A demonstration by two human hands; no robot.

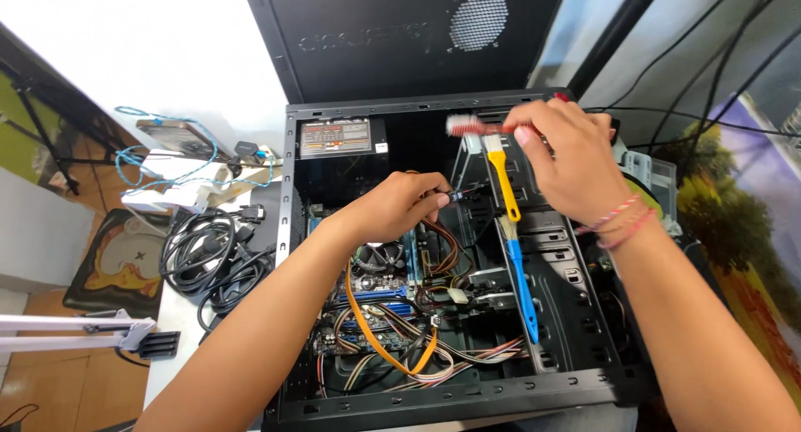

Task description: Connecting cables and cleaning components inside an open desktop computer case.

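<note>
White surface (179,315) carries open PC case (467,382), frame centre. Left hand (392,207) pinches black cable connector (463,194); right hand (567,157) clenches red brush (463,125). Steady the connector, brush lightly.

Open PC case (467,390) lies flat, side panel off, internals exposed. L hand (396,207) is inside the case, fingertips pinching a small black connector (459,196) above the motherboard (375,303). R hand (567,153) grips a red-handled brush (467,125) over the drive bay. Yellow brush (503,178) and blue brush (523,286) rest on the bay frame. Orange flat cable (375,336) crosses the board. Black cables (213,261) coiled left of the case.
</note>
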